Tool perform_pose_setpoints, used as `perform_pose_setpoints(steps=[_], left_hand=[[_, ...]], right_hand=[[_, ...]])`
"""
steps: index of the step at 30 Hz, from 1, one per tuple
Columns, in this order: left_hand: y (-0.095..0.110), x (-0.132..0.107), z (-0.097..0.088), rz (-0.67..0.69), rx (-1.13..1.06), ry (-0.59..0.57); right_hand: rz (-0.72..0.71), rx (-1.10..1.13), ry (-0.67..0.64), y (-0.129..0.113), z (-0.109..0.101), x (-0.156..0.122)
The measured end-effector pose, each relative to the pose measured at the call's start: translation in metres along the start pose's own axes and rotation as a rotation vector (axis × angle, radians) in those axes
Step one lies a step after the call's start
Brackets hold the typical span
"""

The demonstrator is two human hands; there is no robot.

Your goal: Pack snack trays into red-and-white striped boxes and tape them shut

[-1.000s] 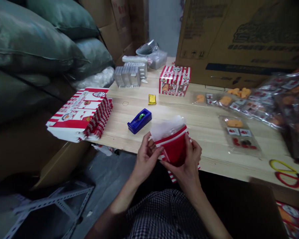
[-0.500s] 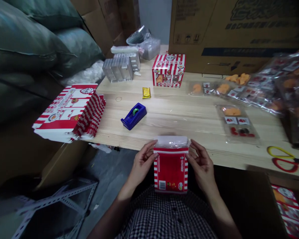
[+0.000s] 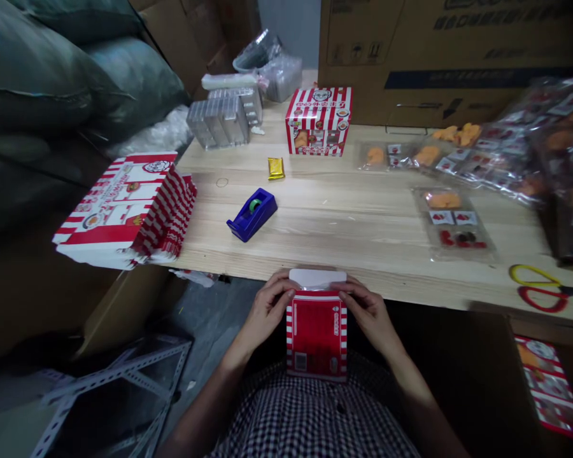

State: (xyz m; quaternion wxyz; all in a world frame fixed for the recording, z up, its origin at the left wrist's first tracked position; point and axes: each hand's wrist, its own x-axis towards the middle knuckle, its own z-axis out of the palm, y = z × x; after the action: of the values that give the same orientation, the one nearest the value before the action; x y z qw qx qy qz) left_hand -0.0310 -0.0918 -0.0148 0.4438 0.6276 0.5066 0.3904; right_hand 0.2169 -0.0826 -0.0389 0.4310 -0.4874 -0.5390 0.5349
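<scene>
I hold a small red and white striped carton (image 3: 316, 334) upright against my lap, just below the front edge of the wooden table (image 3: 353, 222). My left hand (image 3: 267, 308) grips its upper left side and my right hand (image 3: 370, 312) its upper right side. Thumbs of both hands press on the white top flap (image 3: 318, 278), which lies folded over the opening. The carton's red face with small print and a barcode faces me.
A stack of flat striped cartons (image 3: 124, 210) overhangs the table's left end. A blue tape dispenser (image 3: 251, 213), a gold packet (image 3: 275, 168), an assembled striped box (image 3: 319, 121), clear trays (image 3: 224, 117), bagged toy food (image 3: 453, 219) and scissors (image 3: 539, 296) lie on it.
The carton turned upright and came down to my lap. The clear plastic that stuck out of its top has gone inside, and the white flap is now folded over.
</scene>
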Motion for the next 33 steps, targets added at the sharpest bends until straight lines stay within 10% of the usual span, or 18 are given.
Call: perform_pose_setpoints(steps=[15, 23, 33], left_hand=[[-0.012, 0.004, 0.012, -0.257, -0.645, 0.199], [-0.004, 0.023, -0.014, -0.077, -0.365, -0.217], [0.004, 0.02, -0.026, -0.048, -0.275, -0.376]], right_hand=[[0.096, 0.281, 0.185, -0.007, 0.007, 0.002], [-0.024, 0.043, -0.13, -0.01, -0.007, 0.014], [-0.036, -0.025, -0.257, -0.022, -0.016, 0.012]])
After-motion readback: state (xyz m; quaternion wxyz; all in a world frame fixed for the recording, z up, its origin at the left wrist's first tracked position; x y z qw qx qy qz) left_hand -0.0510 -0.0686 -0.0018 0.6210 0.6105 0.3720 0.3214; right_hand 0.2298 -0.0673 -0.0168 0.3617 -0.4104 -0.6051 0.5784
